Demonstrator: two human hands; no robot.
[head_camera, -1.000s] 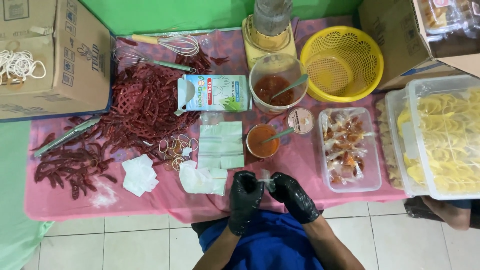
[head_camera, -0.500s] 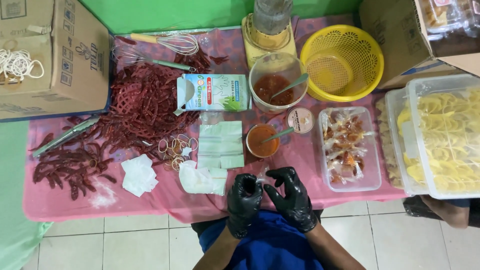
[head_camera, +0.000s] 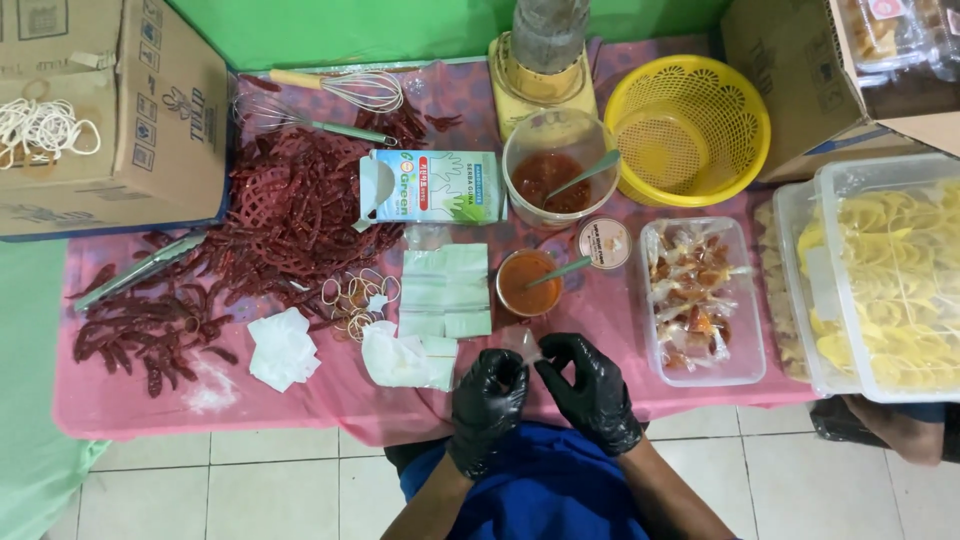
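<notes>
Both gloved hands meet at the near edge of the pink table (head_camera: 330, 400). Left hand (head_camera: 487, 408) and right hand (head_camera: 594, 392) pinch together a small clear plastic bag (head_camera: 522, 343), just below the cup of orange sauce (head_camera: 527, 283).

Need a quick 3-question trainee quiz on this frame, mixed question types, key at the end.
1. True or false: both gloved hands, left hand and right hand, pinch the small clear plastic bag.
2. What sticks out of the small orange sauce cup? A) whisk B) spoon C) tongs
3. Fill in: the basket by the blender base is coloured ____.

Key: 1 true; 2 B; 3 yellow.
</notes>
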